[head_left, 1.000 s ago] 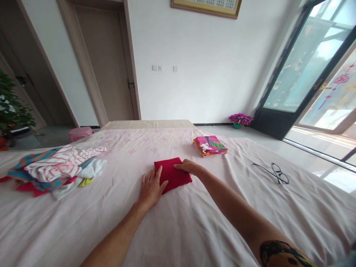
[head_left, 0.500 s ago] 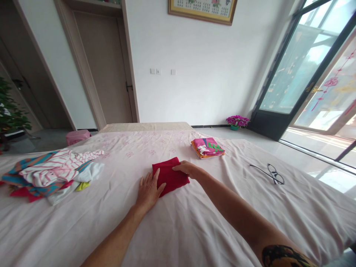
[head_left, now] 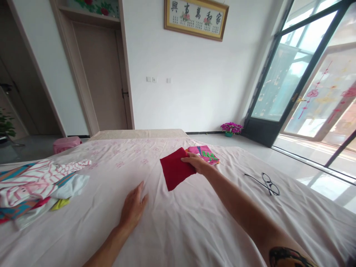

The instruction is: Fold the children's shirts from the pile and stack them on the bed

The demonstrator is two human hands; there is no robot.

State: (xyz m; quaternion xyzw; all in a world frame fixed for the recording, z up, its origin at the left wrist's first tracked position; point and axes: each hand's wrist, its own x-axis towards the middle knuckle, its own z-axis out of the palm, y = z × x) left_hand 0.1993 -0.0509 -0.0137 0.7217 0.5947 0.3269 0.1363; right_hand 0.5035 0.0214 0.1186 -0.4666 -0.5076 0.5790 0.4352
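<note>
My right hand (head_left: pixel 194 162) pinches a folded red garment (head_left: pixel 175 170) by its right side, thumb on top, and holds it up tilted above the sheet. Just behind that hand lies a small stack of folded clothes (head_left: pixel 207 154), pink with a green and blue print on top, partly hidden by the hand and the red cloth. My left hand (head_left: pixel 135 204) is apart from the garment, low over the sheet to its left, with nothing in it and the thumb away from the fingers.
A loose heap of clothes (head_left: pixel 41 185), striped and plain, lies at the left on the pale pink sheet (head_left: pixel 155 230). Black-framed glasses (head_left: pixel 269 184) rest at the right. Beyond the sheet stand a pink stool (head_left: pixel 66 144) and a pot of purple flowers (head_left: pixel 231 128).
My right hand has lifted the red garment off the sheet and moved it slightly right, toward the stack. The left hand has let go and drawn back left. The view has tilted up.
</note>
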